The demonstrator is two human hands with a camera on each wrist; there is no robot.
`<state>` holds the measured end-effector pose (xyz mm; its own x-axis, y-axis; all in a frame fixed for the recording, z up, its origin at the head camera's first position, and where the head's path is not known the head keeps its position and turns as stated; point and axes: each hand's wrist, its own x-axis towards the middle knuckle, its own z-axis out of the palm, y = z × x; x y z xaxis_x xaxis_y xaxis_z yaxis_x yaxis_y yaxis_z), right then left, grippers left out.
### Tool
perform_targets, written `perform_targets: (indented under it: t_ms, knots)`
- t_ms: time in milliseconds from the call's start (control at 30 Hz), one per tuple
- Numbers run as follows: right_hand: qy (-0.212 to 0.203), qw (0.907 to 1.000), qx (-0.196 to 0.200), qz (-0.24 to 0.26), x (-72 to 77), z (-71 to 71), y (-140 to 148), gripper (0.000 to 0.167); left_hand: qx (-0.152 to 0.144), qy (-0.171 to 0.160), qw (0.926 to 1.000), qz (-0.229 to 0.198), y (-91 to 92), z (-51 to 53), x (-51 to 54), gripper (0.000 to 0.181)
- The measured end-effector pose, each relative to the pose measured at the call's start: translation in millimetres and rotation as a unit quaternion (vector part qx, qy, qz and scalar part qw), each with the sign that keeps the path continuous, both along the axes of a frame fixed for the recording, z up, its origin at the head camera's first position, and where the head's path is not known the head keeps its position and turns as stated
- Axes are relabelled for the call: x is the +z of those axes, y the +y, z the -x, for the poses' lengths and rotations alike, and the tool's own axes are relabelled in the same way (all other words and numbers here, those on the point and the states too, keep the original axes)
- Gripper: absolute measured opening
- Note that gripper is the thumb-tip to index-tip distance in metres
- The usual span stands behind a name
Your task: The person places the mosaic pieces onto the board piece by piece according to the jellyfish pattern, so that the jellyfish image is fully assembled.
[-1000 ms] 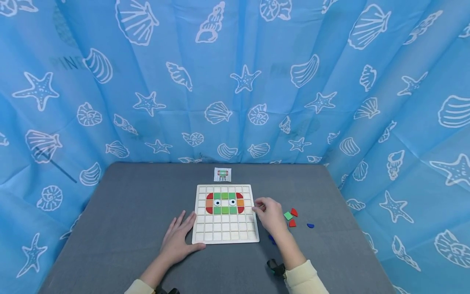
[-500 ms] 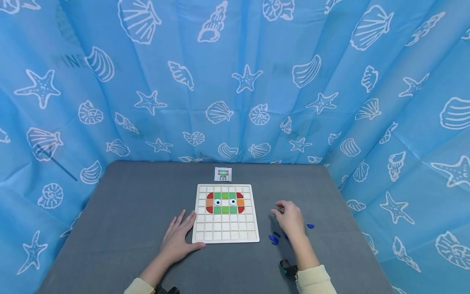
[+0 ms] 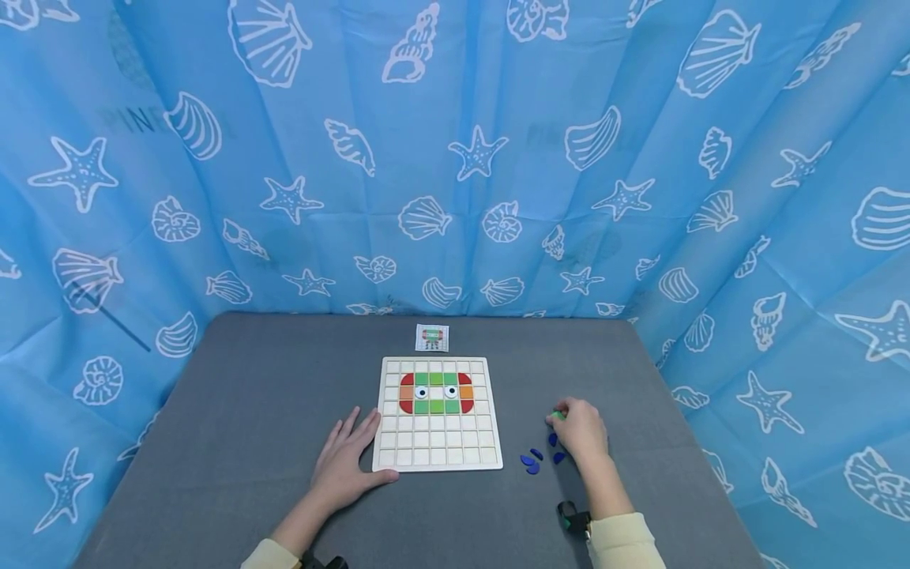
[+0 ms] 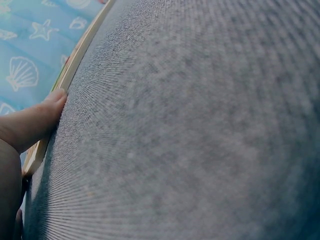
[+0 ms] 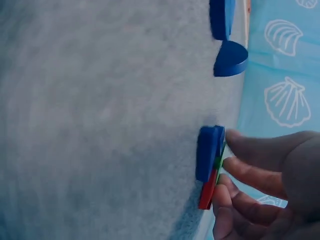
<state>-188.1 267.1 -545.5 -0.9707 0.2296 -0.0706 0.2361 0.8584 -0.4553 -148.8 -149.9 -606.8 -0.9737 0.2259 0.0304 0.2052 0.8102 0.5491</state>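
Observation:
A white gridded board (image 3: 437, 438) lies flat, bearing red, orange and green tiles and two eye pieces. My left hand (image 3: 347, 462) rests at its lower left corner, fingers spread along the left side. The left thumb (image 4: 37, 120) touches the board's edge (image 4: 82, 52) in the left wrist view. Right of the board, my right hand (image 3: 581, 431) pinches a green square tile (image 3: 558, 415) low at the tabletop. In the right wrist view a red piece (image 5: 207, 192) and a blue half-round piece (image 5: 205, 152) lie close by that tile. The hand hides the red pieces in the head view.
Several blue half-round pieces (image 3: 533, 468) lie on the grey tabletop (image 3: 270, 395) between the board and my right hand. A small pattern card (image 3: 431, 338) lies beyond the board. Blue shell-print curtains (image 3: 455, 237) hang behind the table and along its sides.
My right hand has moved right from the board's edge to the loose pieces and now has the green tile between its fingers. The left hand and the board stay put.

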Motion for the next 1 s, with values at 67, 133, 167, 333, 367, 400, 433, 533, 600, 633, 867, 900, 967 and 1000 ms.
perform_targets:
  t_ms: [67, 133, 167, 333, 367, 400, 433, 533, 600, 633, 867, 900, 967, 1000]
  knots:
    - [-0.002, 1.0, 0.0, -0.001, -1.6, 1.0, 0.7, 0.03, 0.0, 0.0, 1.0, 0.0, 0.3, 0.0, -0.5, 0.116]
    - [-0.001, 1.0, -0.003, -0.004, -2.2, 1.2, 1.2, 0.029, 0.0, 0.001, 1.0, 0.0, 0.3, 0.0, -1.0, 0.116]
    - [-0.001, 1.0, -0.006, -0.007, -2.2, 1.0, 1.5, 0.028, 0.0, 0.001, 1.0, 0.0, 0.2, -0.1, -1.0, 0.116]
    - [-0.016, 0.9995, -0.021, -0.017, 0.2, -0.9, 2.7, 0.026, -0.004, 0.003, 1.0, -0.001, -0.3, -0.2, -1.2, 0.116]
    - [-0.018, 0.9993, -0.022, -0.022, 0.9, -1.0, 2.5, 0.026, -0.004, 0.001, 1.0, 0.0, -0.6, -0.3, -1.0, 0.117]
    - [-0.022, 0.9991, -0.022, -0.028, 1.5, -1.0, 2.1, 0.026, -0.003, 0.0, 1.0, 0.001, -0.6, -0.2, -1.1, 0.117]
    - [-0.025, 0.9989, -0.022, -0.034, 2.1, -1.0, 1.6, 0.026, -0.002, -0.001, 1.0, 0.001, -0.6, -0.3, -1.0, 0.117]
    - [-0.03, 0.9982, -0.018, -0.049, 3.3, -0.8, -0.8, 0.026, -0.001, -0.001, 1.0, 0.001, -0.5, -0.4, -0.4, 0.117]
    - [-0.022, 0.9984, -0.008, -0.052, 3.9, -0.5, -2.5, 0.027, -0.001, 0.0, 1.0, 0.001, -0.3, -0.7, 0.0, 0.117]
    - [-0.014, 0.9987, 0.0, -0.048, 4.9, -0.9, -3.9, 0.027, -0.002, 0.001, 1.0, 0.001, -0.2, -0.9, 0.1, 0.117]
    - [0.083, 0.9928, 0.083, -0.022, 14.0, 0.8, -22.1, 0.027, -0.001, 0.002, 1.0, 0.006, 0.1, -1.6, -1.9, 0.116]
    - [0.092, 0.9912, 0.092, -0.023, 15.0, 1.6, -25.5, 0.026, 0.0, 0.003, 1.0, 0.008, 0.2, -1.3, -2.0, 0.116]
    - [0.103, 0.9888, 0.105, -0.027, 16.1, 3.5, -32.3, 0.026, 0.002, 0.007, 0.9999, 0.008, 0.8, -0.6, -1.4, 0.116]
    - [0.105, 0.988, 0.11, -0.028, 16.9, 4.1, -35.8, 0.026, 0.002, 0.01, 0.9999, 0.008, 0.9, -0.4, -0.9, 0.116]
